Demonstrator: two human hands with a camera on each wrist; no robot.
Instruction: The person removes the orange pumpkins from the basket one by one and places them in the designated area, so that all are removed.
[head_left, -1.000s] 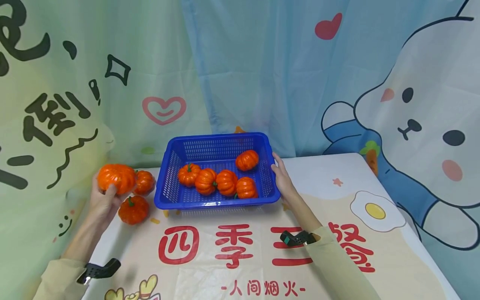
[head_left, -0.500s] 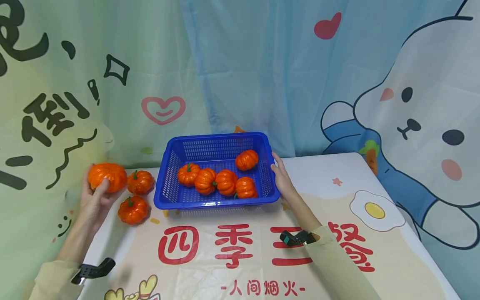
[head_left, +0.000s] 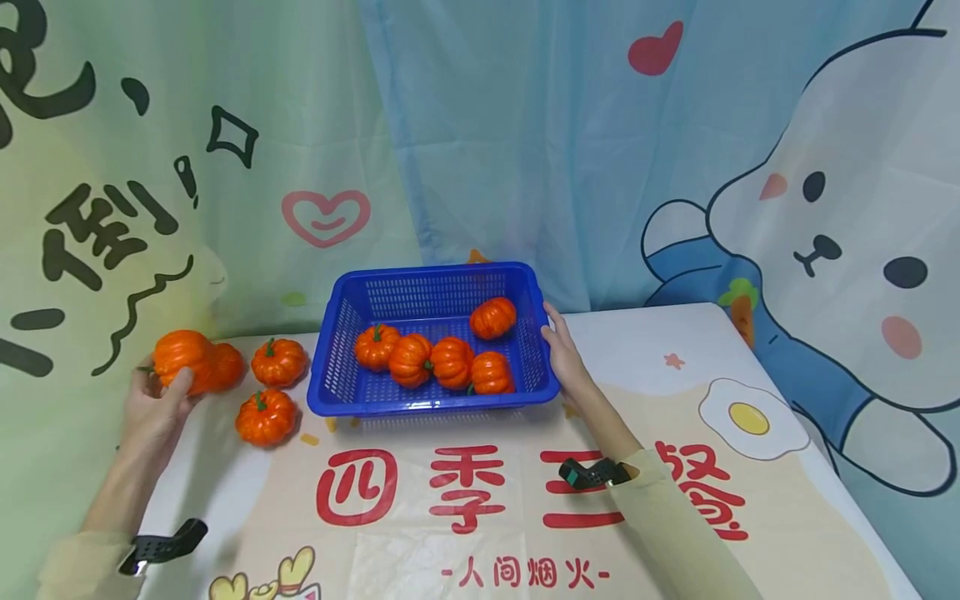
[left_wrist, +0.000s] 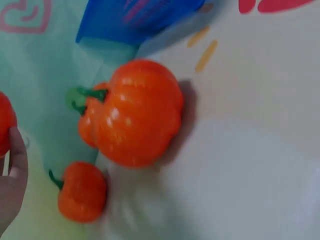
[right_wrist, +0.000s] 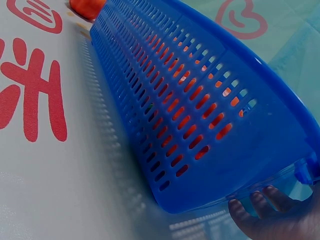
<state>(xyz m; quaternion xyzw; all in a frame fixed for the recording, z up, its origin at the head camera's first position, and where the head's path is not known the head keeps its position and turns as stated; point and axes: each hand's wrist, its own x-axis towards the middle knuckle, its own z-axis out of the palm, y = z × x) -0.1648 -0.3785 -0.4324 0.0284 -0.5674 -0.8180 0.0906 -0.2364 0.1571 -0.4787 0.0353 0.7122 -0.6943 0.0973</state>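
At the table's left end my left hand (head_left: 156,408) holds a small orange pumpkin (head_left: 180,354), thumb on its near side. Behind and right of it sits another pumpkin (head_left: 227,367), partly hidden. Two more pumpkins, one farther back (head_left: 280,362) and one nearer (head_left: 266,417), lie between that hand and the blue plastic basket (head_left: 435,410). Several pumpkins (head_left: 452,363) lie inside the basket. My right hand (head_left: 567,358) grips the basket's right end; in the right wrist view its fingers (right_wrist: 260,204) reach beneath the rim.
A printed cloth (head_left: 420,550) with red lettering covers the table. Close behind the basket hangs a patterned curtain (head_left: 480,167). Black straps with cameras sit on the left wrist (head_left: 167,543) and the right wrist (head_left: 594,474).
My left hand has moved left with its pumpkin, away from the basket. The pumpkin behind it now shows on the table. The right hand and basket have stayed put.
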